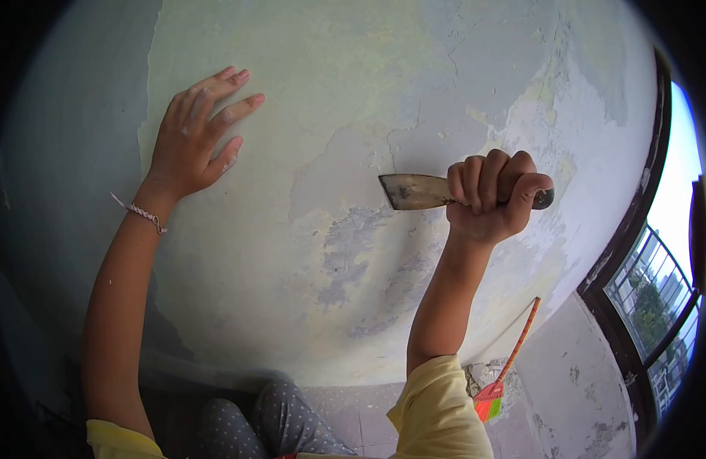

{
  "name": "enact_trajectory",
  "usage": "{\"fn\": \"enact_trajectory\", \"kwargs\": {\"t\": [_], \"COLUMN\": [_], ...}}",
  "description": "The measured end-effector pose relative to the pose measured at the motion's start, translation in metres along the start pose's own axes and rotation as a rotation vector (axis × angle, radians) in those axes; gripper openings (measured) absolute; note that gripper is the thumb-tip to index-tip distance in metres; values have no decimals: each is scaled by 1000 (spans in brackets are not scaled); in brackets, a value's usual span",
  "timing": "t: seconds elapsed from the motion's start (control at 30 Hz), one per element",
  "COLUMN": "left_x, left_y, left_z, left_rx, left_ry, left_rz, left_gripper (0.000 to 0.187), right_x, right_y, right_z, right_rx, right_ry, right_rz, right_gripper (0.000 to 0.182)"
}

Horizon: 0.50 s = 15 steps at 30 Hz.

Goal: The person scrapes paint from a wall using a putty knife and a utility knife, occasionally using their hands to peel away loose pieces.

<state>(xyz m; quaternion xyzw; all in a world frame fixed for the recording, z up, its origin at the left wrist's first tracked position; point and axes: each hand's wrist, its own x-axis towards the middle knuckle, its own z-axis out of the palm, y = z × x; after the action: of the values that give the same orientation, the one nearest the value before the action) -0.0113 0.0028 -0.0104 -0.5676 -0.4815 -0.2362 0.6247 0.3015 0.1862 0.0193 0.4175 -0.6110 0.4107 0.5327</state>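
Note:
A wall point(291, 153) with peeling, flaking paint fills most of the head view, with bare grey patches among the pale green. My right hand point(494, 191) is wrapped round the dark handle of a paint scraper point(415, 192). The scraper's flat, stained blade points left, its edge by a crack and the border of a grey patch. On the left, my left hand point(196, 134) rests against the wall with fingers spread, holding nothing. White dust marks its fingers, and a braided bracelet point(145, 214) circles the wrist.
A broom point(488, 402) with red and green bristles leans in the corner at lower right, beside crumbling plaster. A dark-framed window point(651, 306) stands at the right, with railings outside. Below are tiled floor point(360, 417) and my knees point(284, 417) in dotted trousers.

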Motion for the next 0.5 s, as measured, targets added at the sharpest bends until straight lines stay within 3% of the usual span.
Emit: {"fn": "enact_trajectory", "kwargs": {"t": [0.1, 0.23, 0.3, 0.37, 0.5], "left_x": [0, 0, -1, -1, -2], "left_y": [0, 1, -1, -1, -1], "left_z": [-1, -2, -1, 1, 0], "left_rx": [3, -3, -7, -13, -6], "left_ry": [-13, -15, -8, 3, -3], "left_rz": [12, 18, 10, 0, 4], "left_gripper": [56, 54, 56, 58, 58], "right_x": [7, 25, 18, 12, 20], "right_y": [-13, -48, -28, 2, -15], "right_z": [1, -9, -10, -9, -6], "right_rx": [192, 172, 142, 38, 91], "right_ry": [-99, -222, -103, -58, -131], "right_rz": [-2, -164, -132, 72, 102], "right_gripper": [52, 51, 53, 51, 52]}}
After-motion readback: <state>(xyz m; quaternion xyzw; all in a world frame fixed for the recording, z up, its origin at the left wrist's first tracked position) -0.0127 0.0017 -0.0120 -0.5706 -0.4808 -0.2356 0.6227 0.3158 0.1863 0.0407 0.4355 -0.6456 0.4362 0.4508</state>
